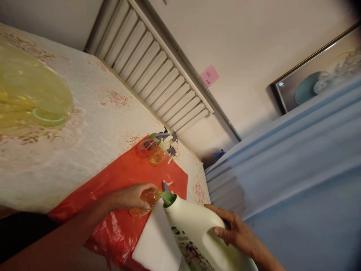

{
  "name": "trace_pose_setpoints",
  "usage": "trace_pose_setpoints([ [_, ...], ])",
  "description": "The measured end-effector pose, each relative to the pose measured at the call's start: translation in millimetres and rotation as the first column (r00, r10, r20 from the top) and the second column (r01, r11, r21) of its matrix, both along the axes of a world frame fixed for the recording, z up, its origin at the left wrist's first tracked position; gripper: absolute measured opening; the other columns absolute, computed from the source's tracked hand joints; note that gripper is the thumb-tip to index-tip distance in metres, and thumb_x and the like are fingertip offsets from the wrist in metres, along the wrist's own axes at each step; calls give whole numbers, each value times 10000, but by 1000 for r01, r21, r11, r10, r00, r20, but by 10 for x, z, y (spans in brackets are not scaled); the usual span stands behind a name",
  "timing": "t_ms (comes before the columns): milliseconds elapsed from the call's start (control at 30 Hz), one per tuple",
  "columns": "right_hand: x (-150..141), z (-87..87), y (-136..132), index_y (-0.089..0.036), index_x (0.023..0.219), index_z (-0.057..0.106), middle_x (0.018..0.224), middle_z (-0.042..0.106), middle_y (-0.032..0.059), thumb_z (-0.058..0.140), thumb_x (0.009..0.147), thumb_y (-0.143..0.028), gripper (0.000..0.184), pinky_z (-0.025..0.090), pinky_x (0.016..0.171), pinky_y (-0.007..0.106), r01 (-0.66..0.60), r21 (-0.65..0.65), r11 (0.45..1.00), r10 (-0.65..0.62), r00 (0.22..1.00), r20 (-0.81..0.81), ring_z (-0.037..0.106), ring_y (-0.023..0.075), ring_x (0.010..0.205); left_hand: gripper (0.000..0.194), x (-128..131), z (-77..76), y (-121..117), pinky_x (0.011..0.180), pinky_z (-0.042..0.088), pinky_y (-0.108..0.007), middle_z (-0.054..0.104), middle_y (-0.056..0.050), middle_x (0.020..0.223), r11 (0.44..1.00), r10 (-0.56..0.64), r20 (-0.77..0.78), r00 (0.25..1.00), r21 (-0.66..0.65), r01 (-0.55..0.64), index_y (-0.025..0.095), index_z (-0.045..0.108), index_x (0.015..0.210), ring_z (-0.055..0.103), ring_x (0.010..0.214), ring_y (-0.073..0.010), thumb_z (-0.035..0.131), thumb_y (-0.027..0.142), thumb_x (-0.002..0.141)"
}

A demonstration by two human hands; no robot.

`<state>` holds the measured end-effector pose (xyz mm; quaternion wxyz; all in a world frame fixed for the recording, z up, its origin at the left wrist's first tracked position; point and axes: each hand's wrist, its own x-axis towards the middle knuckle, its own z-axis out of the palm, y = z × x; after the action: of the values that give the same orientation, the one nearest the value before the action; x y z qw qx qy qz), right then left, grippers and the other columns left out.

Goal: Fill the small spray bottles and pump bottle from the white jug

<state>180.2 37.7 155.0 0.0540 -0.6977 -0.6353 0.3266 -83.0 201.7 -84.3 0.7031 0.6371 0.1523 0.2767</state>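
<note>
My left hand (pixel 131 196) is wrapped round a small clear orange bottle (pixel 146 201) that stands on a red plastic sheet (pixel 124 177). With my right hand (pixel 235 229) I grip a big white detergent jug (pixel 197 237), tilted so that its green spout (pixel 168 198) touches the small bottle's mouth. A grey sprayer top (pixel 166 185) lies just behind the bottle. A white cloth or sheet (pixel 156 244) lies under the jug.
Two small spray bottles (pixel 156 148), one orange and one yellowish, stand at the far end of the red sheet on a floral tablecloth (pixel 93 113). A yellow plastic container (pixel 31 94) sits far left. Blue fabric (pixel 282 177) fills the right; a louvred shutter (pixel 158 71) lies behind.
</note>
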Motion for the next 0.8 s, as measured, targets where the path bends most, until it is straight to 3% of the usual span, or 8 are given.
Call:
trace_pose_setpoints([
  [400,5,5,16,-242,1381,557,1003,690,56,661,810,-558,661,408,461,182,-4,4,1000,4,1000,9,528,131,649,566,12,-26,10,1000,474,-396,681,-39,1238,1000,-7,20,1000,-1,7,242,568,1213,582,1215,-301,692,214,662],
  [800,-13,20,12,-234,1385,551,1014,688,60,663,803,-562,678,399,463,183,8,-12,1000,-8,1000,16,523,134,657,557,-21,17,-5,972,482,-332,697,-1,1221,999,20,-19,1000,44,-19,255,580,1211,579,1225,-292,681,215,665],
])
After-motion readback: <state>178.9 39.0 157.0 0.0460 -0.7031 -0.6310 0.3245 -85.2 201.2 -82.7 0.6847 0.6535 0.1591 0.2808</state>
